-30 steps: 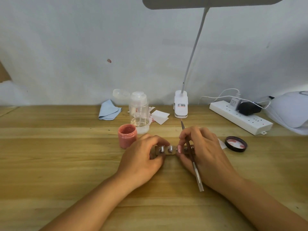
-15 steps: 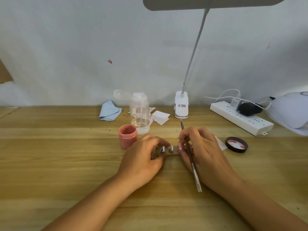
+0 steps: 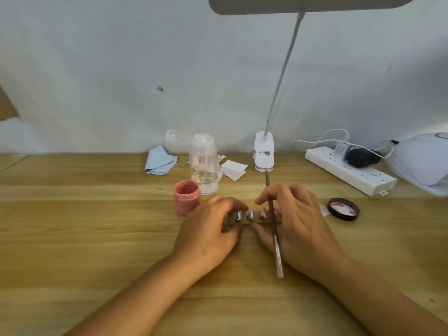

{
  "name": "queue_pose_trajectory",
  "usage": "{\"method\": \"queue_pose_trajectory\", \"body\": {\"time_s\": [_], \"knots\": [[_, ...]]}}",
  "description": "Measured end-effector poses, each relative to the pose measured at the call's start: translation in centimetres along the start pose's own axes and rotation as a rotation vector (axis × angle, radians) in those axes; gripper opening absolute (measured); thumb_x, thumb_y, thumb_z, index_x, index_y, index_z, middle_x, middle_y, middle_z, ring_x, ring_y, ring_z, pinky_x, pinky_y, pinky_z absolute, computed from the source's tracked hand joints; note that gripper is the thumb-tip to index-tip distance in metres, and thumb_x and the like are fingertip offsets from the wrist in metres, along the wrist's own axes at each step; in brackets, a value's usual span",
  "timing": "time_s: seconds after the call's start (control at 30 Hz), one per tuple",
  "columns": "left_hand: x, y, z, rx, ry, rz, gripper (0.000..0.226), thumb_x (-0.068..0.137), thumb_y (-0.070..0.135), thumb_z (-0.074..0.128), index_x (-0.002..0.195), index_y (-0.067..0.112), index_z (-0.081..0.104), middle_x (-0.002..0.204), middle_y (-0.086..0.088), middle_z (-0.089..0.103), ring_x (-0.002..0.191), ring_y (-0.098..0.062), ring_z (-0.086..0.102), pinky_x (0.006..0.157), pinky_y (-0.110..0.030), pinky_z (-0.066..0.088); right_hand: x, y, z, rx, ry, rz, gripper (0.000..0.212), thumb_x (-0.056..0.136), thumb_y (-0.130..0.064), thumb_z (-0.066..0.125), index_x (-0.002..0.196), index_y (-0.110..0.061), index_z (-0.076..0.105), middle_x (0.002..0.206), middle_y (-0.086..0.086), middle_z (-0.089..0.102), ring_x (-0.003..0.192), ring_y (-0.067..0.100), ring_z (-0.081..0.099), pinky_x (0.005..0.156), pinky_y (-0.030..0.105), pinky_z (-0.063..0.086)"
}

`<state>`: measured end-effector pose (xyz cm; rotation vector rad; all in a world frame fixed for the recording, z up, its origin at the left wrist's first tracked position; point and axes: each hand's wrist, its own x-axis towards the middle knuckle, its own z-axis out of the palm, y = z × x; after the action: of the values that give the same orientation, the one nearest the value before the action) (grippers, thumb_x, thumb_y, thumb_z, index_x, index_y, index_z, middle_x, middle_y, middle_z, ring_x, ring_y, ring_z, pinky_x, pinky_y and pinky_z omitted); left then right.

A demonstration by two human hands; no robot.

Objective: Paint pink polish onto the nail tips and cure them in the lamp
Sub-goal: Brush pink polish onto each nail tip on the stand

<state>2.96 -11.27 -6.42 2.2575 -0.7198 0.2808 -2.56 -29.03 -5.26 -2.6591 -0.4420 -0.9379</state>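
Both hands pinch the nail-tip holder [image 3: 244, 218]: your left hand [image 3: 208, 230] on its left end, your right hand [image 3: 299, 224] on the other, with the brush [image 3: 275, 231] tucked between its fingers. One pink tip [image 3: 263, 212] sits mid-strip. A careless tilt could drag the brush through wet polish, or your left knuckles could tip the open polish jar [image 3: 186, 196] just beside them.

— Where are the hands?
— The left hand [image 3: 211, 229] grips the left end of the nail-tip holder [image 3: 252, 218], which lies on the table [image 3: 97, 238]. The right hand [image 3: 298, 221] is at the holder's right end and holds a brush [image 3: 275, 229], bristles pointing toward the wall.
— Any colour on the tips?
— One nail tip [image 3: 263, 212] beside the brush looks pink.
— And the polish?
— The open pink polish jar [image 3: 186, 196] stands just left of the left hand. Its black lid [image 3: 343, 209] lies inside-up to the right.
— The lamp?
— The white curing lamp [image 3: 421, 161] is at the far right, beside a power strip [image 3: 349, 170].
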Motion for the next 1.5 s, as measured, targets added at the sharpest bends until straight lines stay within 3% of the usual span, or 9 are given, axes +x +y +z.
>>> {"method": "queue_pose_trajectory", "body": {"time_s": [0.23, 0.4, 0.57, 0.8, 1.0, 1.13, 1.23, 1.37, 1.5], "knots": [[-0.3, 0.6, -0.1, 0.047, 0.042, 0.023, 0.032, 0.082, 0.025, 0.070, 0.109, 0.038, 0.059, 0.100, 0.017, 0.062, 0.068, -0.003, 0.048, 0.074, -0.035, 0.052, 0.0, -0.3, 0.4, -0.057, 0.056, -0.081, 0.019, 0.083, -0.020, 0.071, 0.098, -0.017, 0.059, 0.091, -0.011, 0.063, 0.101, 0.012, 0.050, 0.101, 0.031, 0.032], [-0.5, 0.7, 0.0, 0.148, 0.062, 0.016, 0.032, 0.081, 0.034, 0.069, 0.107, 0.041, 0.052, 0.096, 0.021, 0.062, 0.065, -0.001, 0.049, 0.057, -0.021, 0.037, 0.0, -0.3, 0.5, -0.089, 0.038, -0.129, 0.016, 0.087, -0.019, 0.066, 0.101, -0.018, 0.059, 0.094, -0.011, 0.065, 0.101, 0.017, 0.057, 0.105, 0.038, 0.035], [-0.5, 0.7, 0.0, 0.217, 0.073, -0.021, 0.037, 0.082, 0.041, 0.065, 0.113, 0.043, 0.045, 0.098, 0.021, 0.064, 0.079, -0.001, 0.060, 0.055, -0.019, 0.031, 0.0, -0.5, 0.3, -0.109, 0.085, -0.150, 0.019, 0.083, -0.018, 0.069, 0.099, -0.016, 0.060, 0.091, -0.009, 0.064, 0.099, 0.018, 0.058, 0.106, 0.039, 0.035], [0.4, 0.4, 0.5, 0.246, 0.086, -0.082, 0.034, 0.090, 0.036, 0.059, 0.119, 0.039, 0.043, 0.111, 0.016, 0.067, 0.106, -0.012, 0.063, 0.070, -0.028, 0.043, -0.1, -0.3, -0.5, 0.078, 0.375, 0.076, 0.028, 0.082, -0.023, 0.069, 0.104, -0.013, 0.056, 0.099, -0.022, 0.045, 0.101, 0.008, 0.046, 0.094, 0.039, 0.038], [0.5, 0.3, 0.5, 0.324, 0.078, -0.063, 0.031, 0.095, 0.035, 0.054, 0.123, 0.031, 0.041, 0.112, 0.009, 0.067, 0.107, -0.018, 0.064, 0.082, -0.038, 0.050, -0.2, -0.1, -1.2, 0.320, 0.491, 0.255, 0.046, 0.077, -0.008, 0.076, 0.110, -0.020, 0.045, 0.099, -0.030, 0.050, 0.101, 0.023, 0.056, 0.089, 0.055, 0.043], [0.6, 0.5, 0.5, 0.356, 0.086, -0.055, 0.029, 0.097, 0.038, 0.052, 0.122, 0.029, 0.040, 0.112, 0.008, 0.067, 0.104, -0.020, 0.066, 0.082, -0.040, 0.051, -0.4, -0.3, -1.4, 0.347, 0.489, 0.283, 0.047, 0.077, -0.008, 0.077, 0.109, -0.021, 0.045, 0.096, -0.022, 0.053, 0.103, 0.026, 0.056, 0.093, 0.054, 0.043], [0.7, 0.5, 0.4, 0.334, 0.078, -0.049, 0.033, 0.097, 0.040, 0.053, 0.125, 0.029, 0.040, 0.113, 0.008, 0.067, 0.105, -0.018, 0.065, 0.084, -0.040, 0.051, -0.7, -0.4, -1.3, 0.234, 0.467, 0.255, 0.044, 0.077, -0.011, 0.077, 0.109, -0.018, 0.048, 0.096, -0.021, 0.051, 0.104, 0.020, 0.053, 0.096, 0.037, 0.039], [0.5, 0.7, 0.4, 0.326, 0.080, -0.026, 0.043, 0.095, 0.043, 0.056, 0.131, 0.027, 0.038, 0.126, 0.005, 0.060, 0.109, -0.022, 0.063, 0.084, -0.041, 0.051, -0.8, -0.7, -1.0, 0.102, 0.377, 0.190, 0.043, 0.075, -0.011, 0.078, 0.109, -0.014, 0.052, 0.095, -0.021, 0.050, 0.101, 0.016, 0.051, 0.092, 0.038, 0.036], [-0.5, 1.5, 0.2, 0.223, 0.170, 0.174, 0.049, 0.089, 0.039, 0.063, 0.132, 0.026, 0.042, 0.131, 0.006, 0.053, 0.092, -0.015, 0.064, 0.071, -0.037, 0.054, -0.9, -1.1, -0.7, 0.029, 0.321, 0.102, 0.039, 0.075, -0.014, 0.079, 0.106, -0.010, 0.056, 0.095, -0.019, 0.054, 0.097, 0.015, 0.054, 0.089, 0.037, 0.036]]}}
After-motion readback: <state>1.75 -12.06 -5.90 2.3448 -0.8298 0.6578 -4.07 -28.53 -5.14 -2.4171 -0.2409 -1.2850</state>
